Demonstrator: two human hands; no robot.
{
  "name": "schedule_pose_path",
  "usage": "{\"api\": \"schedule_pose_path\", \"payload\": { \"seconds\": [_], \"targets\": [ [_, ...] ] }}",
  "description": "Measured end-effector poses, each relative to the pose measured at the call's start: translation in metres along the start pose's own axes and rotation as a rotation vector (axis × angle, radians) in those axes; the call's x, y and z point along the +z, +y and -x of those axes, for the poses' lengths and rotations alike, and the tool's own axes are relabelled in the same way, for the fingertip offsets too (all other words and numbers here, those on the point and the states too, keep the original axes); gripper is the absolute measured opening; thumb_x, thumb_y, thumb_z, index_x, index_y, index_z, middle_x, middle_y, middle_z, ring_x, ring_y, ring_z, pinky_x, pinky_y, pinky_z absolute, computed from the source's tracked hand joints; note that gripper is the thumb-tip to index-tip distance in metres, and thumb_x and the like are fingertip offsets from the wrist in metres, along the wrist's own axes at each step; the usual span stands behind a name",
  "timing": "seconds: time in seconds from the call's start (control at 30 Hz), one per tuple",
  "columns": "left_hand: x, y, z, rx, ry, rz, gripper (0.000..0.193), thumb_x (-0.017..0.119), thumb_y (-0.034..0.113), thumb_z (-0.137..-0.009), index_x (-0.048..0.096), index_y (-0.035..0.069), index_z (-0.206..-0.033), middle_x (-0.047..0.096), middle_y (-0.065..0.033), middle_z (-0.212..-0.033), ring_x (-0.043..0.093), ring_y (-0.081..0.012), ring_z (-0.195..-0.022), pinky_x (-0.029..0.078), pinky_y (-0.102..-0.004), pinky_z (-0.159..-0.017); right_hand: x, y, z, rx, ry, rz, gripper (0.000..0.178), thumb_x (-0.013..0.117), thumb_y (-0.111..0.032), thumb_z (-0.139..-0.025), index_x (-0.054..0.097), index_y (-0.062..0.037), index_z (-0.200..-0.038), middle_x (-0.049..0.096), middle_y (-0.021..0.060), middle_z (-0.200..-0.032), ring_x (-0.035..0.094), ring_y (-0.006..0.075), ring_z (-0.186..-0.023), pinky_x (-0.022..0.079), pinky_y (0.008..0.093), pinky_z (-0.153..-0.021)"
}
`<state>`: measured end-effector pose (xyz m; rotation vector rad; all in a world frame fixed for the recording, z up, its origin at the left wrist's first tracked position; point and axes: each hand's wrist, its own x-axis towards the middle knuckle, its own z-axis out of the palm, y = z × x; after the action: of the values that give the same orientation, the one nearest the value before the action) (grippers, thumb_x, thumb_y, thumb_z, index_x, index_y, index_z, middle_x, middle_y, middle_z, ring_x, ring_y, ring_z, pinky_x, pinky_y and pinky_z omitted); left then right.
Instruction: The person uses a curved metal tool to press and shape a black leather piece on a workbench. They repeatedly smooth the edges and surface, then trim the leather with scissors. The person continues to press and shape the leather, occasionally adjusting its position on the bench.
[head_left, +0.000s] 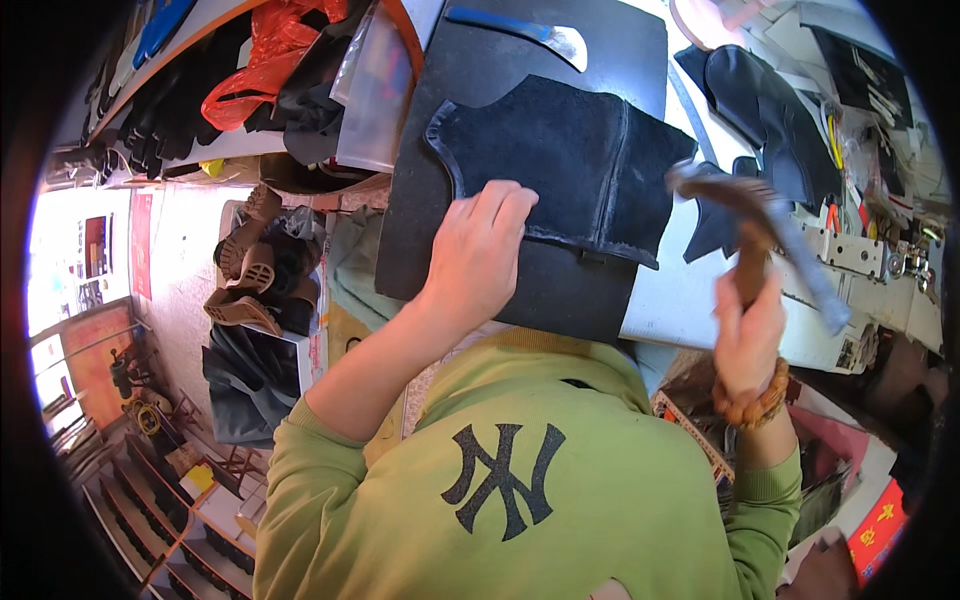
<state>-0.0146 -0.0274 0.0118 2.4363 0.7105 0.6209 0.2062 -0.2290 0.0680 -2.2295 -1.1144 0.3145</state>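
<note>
A black leather piece (545, 150) with a raised seam and folded edges lies on a dark flat board (410, 235). My left hand (485, 240) is closed at its near edge, left of the seam, fingers curled down with their tips hidden. In my right hand (748, 335) is a hammer (778, 220), gripped by its wooden handle and held up to the right of the leather. The hammer is somewhat blurred, its metal head clear of the leather as far as I can see. Beyond the leather lies a blue-handled tool (520, 32) with a broad metal blade.
More black leather pieces (755, 110) rest on the white table at the right, near a sewing machine (850, 250). Brown shoe soles (250, 270) are piled at the left. A shelf above them holds a red plastic bag (268, 75) and dark material.
</note>
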Motion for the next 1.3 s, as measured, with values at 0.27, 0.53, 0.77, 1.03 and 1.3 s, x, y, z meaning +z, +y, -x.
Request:
{"api": "schedule_pose_path", "payload": {
  "seconds": [0.27, 0.53, 0.77, 1.03, 1.3],
  "targets": [
    [-0.01, -0.025, -0.036, -0.159, -0.243, 0.284, 0.016, 0.052, -0.004, -0.087, 0.055, 0.0, -0.103, 0.06, -0.0154, -0.092, 0.063, -0.0287, -0.086, 0.05, -0.0351, -0.079, 0.026, -0.057, 0.004, -0.444, -0.246, -0.154, 0.026, 0.069, -0.015, -0.086, 0.061, -0.0049, -0.108, 0.065, 0.0151, -0.082, 0.062, 0.0342, -0.065, 0.049, 0.0391, -0.057],
    [-0.009, -0.038, -0.047, -0.129, -0.196, 0.322, 0.014, 0.05, -0.002, -0.092, 0.054, 0.001, -0.105, 0.059, -0.0119, -0.091, 0.06, -0.0221, -0.085, 0.048, -0.0319, -0.081, 0.048, -0.05, -0.017, -0.379, -0.352, 0.202, 0.028, 0.067, -0.019, -0.087, 0.051, -0.001, -0.101, 0.062, 0.015, -0.072, 0.061, 0.0367, -0.058, 0.049, 0.0416, -0.051],
    [-0.015, -0.042, -0.056, -0.301, -0.31, 0.475, 0.016, 0.048, 0.005, -0.096, 0.051, 0.002, -0.111, 0.058, -0.0064, -0.089, 0.055, -0.0142, -0.085, 0.046, -0.0285, -0.081, 0.05, -0.068, -0.023, -0.381, -0.422, 0.226, 0.026, 0.064, -0.019, -0.089, 0.046, -0.0046, -0.099, 0.063, 0.0139, -0.075, 0.063, 0.0345, -0.062, 0.049, 0.0436, -0.051],
    [-0.012, -0.044, -0.054, -0.265, -0.315, 0.443, 0.015, 0.05, 0.005, -0.095, 0.051, 0.001, -0.11, 0.057, -0.0059, -0.089, 0.055, -0.0143, -0.084, 0.046, -0.0276, -0.081, 0.045, -0.058, -0.014, -0.364, -0.433, 0.227, 0.028, 0.064, -0.017, -0.087, 0.049, -0.0025, -0.106, 0.063, 0.0153, -0.073, 0.062, 0.0361, -0.061, 0.049, 0.0432, -0.052],
    [-0.014, -0.035, -0.051, -0.326, -0.317, 0.439, 0.022, 0.057, 0.005, -0.092, 0.05, 0.001, -0.112, 0.052, -0.0029, -0.093, 0.05, -0.0096, -0.079, 0.045, -0.0246, -0.077, 0.038, -0.044, -0.011, -0.382, -0.348, 0.142, 0.026, 0.063, -0.015, -0.087, 0.05, -0.0054, -0.106, 0.065, 0.0146, -0.073, 0.063, 0.0367, -0.06, 0.049, 0.0442, -0.053]
  ]
}}
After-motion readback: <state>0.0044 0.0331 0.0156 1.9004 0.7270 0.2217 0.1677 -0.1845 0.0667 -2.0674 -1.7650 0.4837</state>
